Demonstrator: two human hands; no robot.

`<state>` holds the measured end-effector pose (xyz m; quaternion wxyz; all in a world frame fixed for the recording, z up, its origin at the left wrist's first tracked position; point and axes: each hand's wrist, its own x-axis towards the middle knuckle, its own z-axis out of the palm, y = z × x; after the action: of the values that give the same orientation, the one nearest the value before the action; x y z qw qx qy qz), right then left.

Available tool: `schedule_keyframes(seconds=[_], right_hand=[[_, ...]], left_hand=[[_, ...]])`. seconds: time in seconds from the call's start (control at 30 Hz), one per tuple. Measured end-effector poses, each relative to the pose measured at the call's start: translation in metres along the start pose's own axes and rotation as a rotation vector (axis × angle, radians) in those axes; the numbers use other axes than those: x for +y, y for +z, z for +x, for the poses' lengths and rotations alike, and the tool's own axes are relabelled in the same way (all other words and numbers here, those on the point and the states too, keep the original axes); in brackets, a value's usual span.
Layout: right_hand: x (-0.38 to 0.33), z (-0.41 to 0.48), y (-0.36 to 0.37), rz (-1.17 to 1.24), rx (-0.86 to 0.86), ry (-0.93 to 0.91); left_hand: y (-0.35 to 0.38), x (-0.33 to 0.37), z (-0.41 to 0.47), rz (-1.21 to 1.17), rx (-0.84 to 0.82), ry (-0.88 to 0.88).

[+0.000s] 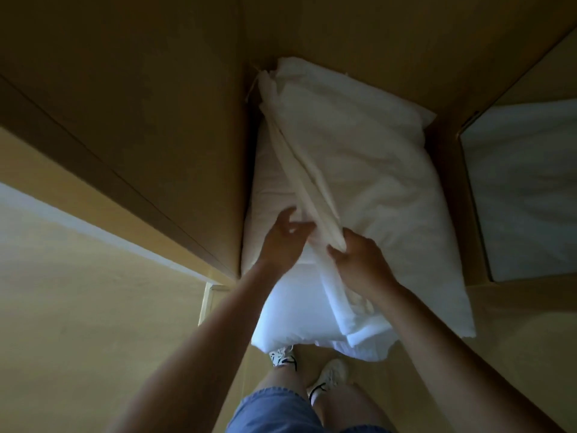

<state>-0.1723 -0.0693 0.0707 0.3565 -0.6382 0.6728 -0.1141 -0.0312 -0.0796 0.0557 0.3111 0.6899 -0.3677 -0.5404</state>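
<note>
On the cupboard shelf: two white pillows are stacked, the upper pillow (374, 170) lying aslant on the lower pillow (290, 317). Both near ends stick out past the shelf's front edge.
Folded sheet (304, 170): a long, narrow white fold lies along the left edge of the upper pillow. It runs from the shelf's back left corner to the front, and its near end passes under the right wrist.
Right hand (362, 260): its thumb and curled fingers clasp the sheet's near part, so the sheet runs straight out of the grip towards the back corner.
Left hand (285, 242): its fingers are spread, with the tips at the sheet's left side, just beside the right hand. I cannot tell whether they touch it.
What crowds the grip: the brown side panel (156, 120) stands close on the left.
Right of the shelf: a neighbouring compartment holds more white bedding (524, 189).
Below the front edge: white shoes (282, 357) and blue shorts (274, 410).
</note>
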Motion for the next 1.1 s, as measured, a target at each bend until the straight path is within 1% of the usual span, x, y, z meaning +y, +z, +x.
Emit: schedule_keyframes(seconds=[0.07, 0.17, 0.2, 0.23, 0.27, 0.33, 0.43, 0.47, 0.5, 0.53, 0.6, 0.67, 0.73, 0.83, 0.97, 1.1], right_hand=[[0.006, -0.021, -0.028, -0.061, 0.082, -0.082], [0.013, -0.061, -0.072, -0.049, 0.243, -0.167], [0.015, -0.075, -0.087, -0.062, 0.279, -0.175], [0.019, -0.089, -0.102, -0.087, 0.301, -0.191], [0.023, -0.105, -0.116, -0.123, 0.304, -0.201], [0.034, -0.140, -0.145, -0.153, 0.283, -0.238], [0.050, -0.196, -0.181, -0.215, 0.284, -0.293], [0.056, -0.214, -0.188, -0.246, 0.296, -0.317], [0.062, -0.231, -0.193, -0.251, 0.300, -0.339], [0.069, -0.247, -0.196, -0.239, 0.286, -0.358], [0.085, -0.274, -0.196, -0.185, 0.238, -0.353], [0.104, -0.293, -0.190, -0.106, 0.210, -0.336], [0.119, -0.310, -0.180, -0.006, 0.170, -0.339], [0.125, -0.330, -0.161, 0.121, 0.068, -0.362], [0.114, -0.339, -0.139, 0.137, -0.066, -0.408], [0.079, -0.332, -0.105, 0.121, -0.255, -0.464]], left_hand=[[0.007, 0.026, 0.005, 0.196, 0.001, 0.263], [0.015, 0.051, -0.001, 0.482, -0.010, 0.637], [0.018, 0.055, -0.007, 0.578, 0.022, 0.734], [0.021, 0.059, -0.014, 0.674, 0.099, 0.803], [0.025, 0.061, -0.022, 0.752, 0.208, 0.853], [0.035, 0.069, -0.043, 0.813, 0.386, 0.889], [0.059, 0.090, -0.075, 0.851, 0.485, 0.948], [0.066, 0.096, -0.087, 0.884, 0.484, 0.978], [0.074, 0.099, -0.099, 0.918, 0.438, 0.991], [0.081, 0.098, -0.111, 0.938, 0.344, 0.971], [0.092, 0.074, -0.139, 0.914, 0.168, 0.833], [0.097, 0.033, -0.168, 0.890, 0.112, 0.711], [0.099, -0.010, -0.201, 0.864, 0.114, 0.669], [0.090, -0.055, -0.249, 0.730, 0.181, 0.546], [0.059, -0.103, -0.320, 0.528, 0.267, 0.361], [0.013, -0.148, -0.378, 0.419, 0.377, 0.212]])
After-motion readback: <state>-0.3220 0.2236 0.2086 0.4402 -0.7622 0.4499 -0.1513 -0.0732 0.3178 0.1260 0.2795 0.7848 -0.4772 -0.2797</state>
